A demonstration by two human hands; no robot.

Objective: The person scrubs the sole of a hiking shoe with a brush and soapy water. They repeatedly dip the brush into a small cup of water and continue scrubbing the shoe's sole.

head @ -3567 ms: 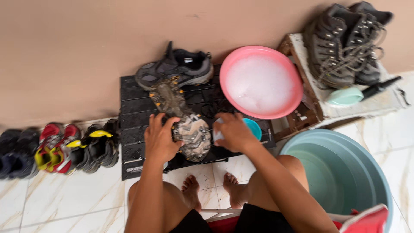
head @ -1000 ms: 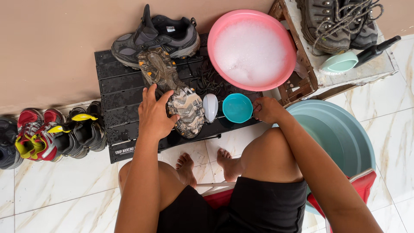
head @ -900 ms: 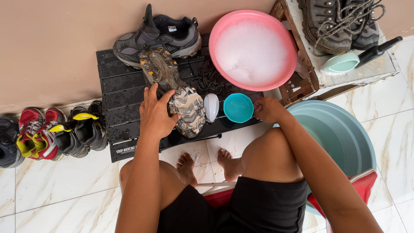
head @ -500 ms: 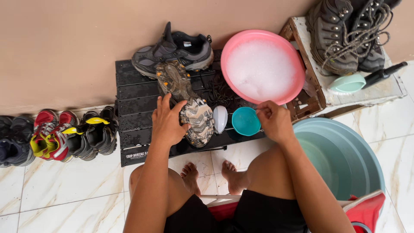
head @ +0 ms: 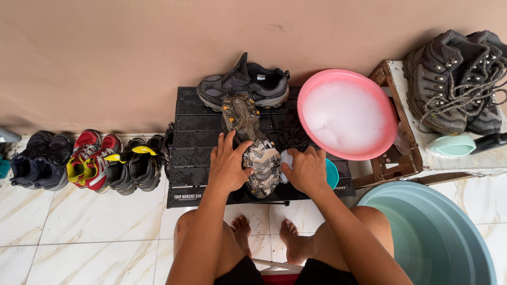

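Observation:
A muddy shoe (head: pixel 252 143) lies sole up on a black slatted table (head: pixel 195 132). My left hand (head: pixel 228 163) presses on the shoe's left side and holds it. My right hand (head: pixel 305 170) is closed over a white brush (head: pixel 285 160) right beside the shoe's heel end, covering most of it. A small teal cup (head: pixel 332 174) peeks out from behind my right hand. A grey sneaker (head: pixel 244 84) stands upright at the back of the table, touching the muddy shoe's toe.
A pink basin (head: pixel 346 113) of soapy foam rests at the right of the table. A large teal tub (head: pixel 433 237) stands on the floor. Brown boots (head: pixel 457 79) and a mint scoop (head: pixel 454 145) sit on a wooden crate (head: pixel 393 158). Several shoes (head: pixel 84 163) line the wall at left.
My right hand has moved left from the teal cup to the white brush beside the shoe and closed over it. My left hand stays on the shoe.

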